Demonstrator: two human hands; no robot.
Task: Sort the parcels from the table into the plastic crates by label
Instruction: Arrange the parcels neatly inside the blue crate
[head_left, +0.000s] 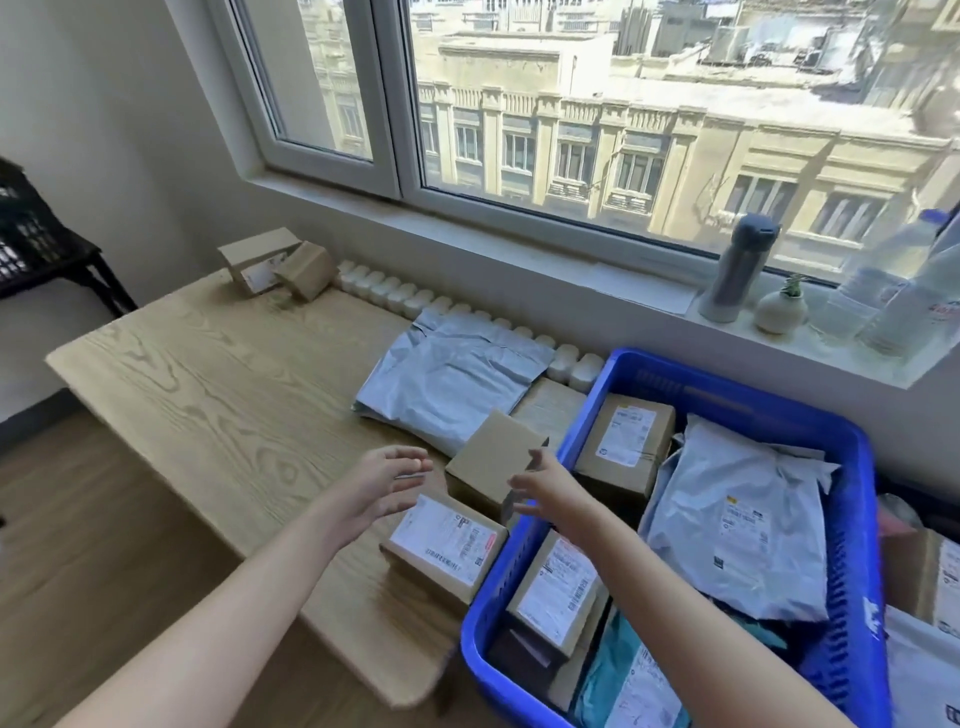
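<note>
The fingers of the left hand (384, 480) and right hand (553, 491) are hanging loosely spread, gripping nothing. They are flanking the plain brown box (491, 460), which is sitting tilted just left of the blue crate (857, 519). Its unlabelled face is showing and its long axis is running diagonally toward the crate's far-left corner. The right hand's fingertips are lying nearer, at its corner.

Label print (447, 540) too small; black crate (23, 228) cut off left

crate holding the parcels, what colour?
Blue: the crate is solid blue plastic with slotted walls. It shows in the head view, the only one.
</note>
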